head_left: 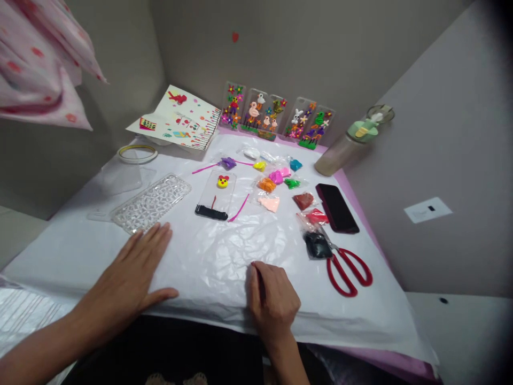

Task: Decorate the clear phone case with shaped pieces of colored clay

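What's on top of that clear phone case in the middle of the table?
On the clear case sit a yellow face topped with red, a thin reddish-brown stem and a black strip along its near end. What the strip covers can't be seen.

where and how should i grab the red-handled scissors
I'd take the scissors by their red loops, coming from the near side with the right hand. The loops lie spread toward the person, while the blades point away, close by the black packet.
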The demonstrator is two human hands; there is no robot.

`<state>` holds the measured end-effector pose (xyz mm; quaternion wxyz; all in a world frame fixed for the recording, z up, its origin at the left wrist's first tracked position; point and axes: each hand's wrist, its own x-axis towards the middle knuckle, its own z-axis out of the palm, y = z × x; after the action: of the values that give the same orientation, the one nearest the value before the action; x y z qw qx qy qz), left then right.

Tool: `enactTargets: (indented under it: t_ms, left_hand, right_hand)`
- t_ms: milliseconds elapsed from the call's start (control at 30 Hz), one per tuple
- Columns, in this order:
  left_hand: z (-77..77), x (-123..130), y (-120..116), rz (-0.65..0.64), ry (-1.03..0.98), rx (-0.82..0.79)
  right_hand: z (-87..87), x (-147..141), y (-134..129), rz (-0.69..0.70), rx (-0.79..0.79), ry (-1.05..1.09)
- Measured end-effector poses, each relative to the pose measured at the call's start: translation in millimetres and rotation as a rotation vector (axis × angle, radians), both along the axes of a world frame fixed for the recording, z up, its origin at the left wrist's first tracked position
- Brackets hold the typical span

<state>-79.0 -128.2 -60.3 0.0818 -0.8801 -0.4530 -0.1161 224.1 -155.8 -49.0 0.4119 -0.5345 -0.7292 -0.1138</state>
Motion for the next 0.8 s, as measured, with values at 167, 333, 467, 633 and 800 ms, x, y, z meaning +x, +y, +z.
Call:
enactTargets:
  t_ms: [167,333,467,633,800]
  left_hand:
    - [-1.3,3,-7,-0.009,0.018,0.013]
    - [-0.8,8,-6,-0.037,0.012,0.013]
    - [-0.1,4,-3,0.022,0.007,0.034]
    - [-0.6,8,-6,-0.057,0.011,-0.001]
    - [0.1,8,-8,-0.004,-0.004,0.022]
  right_hand:
    - [-0.4,0,0,-0.004,0.009,-0.006]
    - [-0.9,0,0,0.001,0.007,-0.002]
    - [-1.3,0,0,0.000,0.002,-0.003]
    - [-1.0,0,-1,-0.005,-0.008,-0.002]
    - [-0.6,0,0,-0.004,-0.008,-0.006]
